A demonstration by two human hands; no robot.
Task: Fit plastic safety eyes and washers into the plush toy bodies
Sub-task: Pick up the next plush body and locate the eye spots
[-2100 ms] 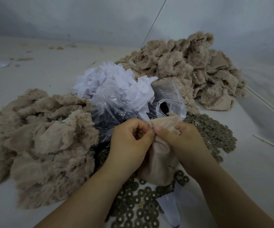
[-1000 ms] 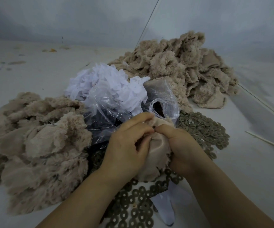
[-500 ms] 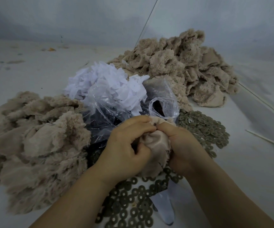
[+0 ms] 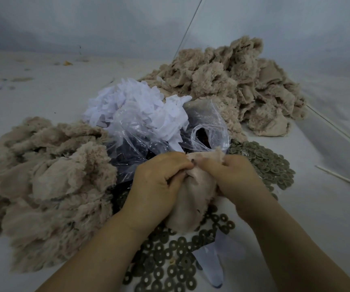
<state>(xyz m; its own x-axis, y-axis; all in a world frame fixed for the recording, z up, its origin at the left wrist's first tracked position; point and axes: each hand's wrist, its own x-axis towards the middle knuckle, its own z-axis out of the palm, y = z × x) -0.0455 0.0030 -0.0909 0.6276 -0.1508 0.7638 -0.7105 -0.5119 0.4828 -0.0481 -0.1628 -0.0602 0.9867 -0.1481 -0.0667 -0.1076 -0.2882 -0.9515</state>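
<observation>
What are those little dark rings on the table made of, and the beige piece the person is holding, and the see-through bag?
The rings look like dull olive-grey moulded plastic, though matte metal cannot be ruled out: flat, uniform discs with a centre hole. The beige piece seems to be plush fabric turned inside out: smooth woven backing, fuzzy edges. The bag looks like thin clear plastic film: glossy, crinkled, see-through.

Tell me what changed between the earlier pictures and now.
The beige plush toy body, hanging long from the fingertips two seconds ago, has been bunched into a ball between the hands. The left hand closed over its left side and the right hand kept its pinch; both now press together at a small dark spot on top. The tan plush piles, clear plastic bag and olive ring washers stayed put.
</observation>
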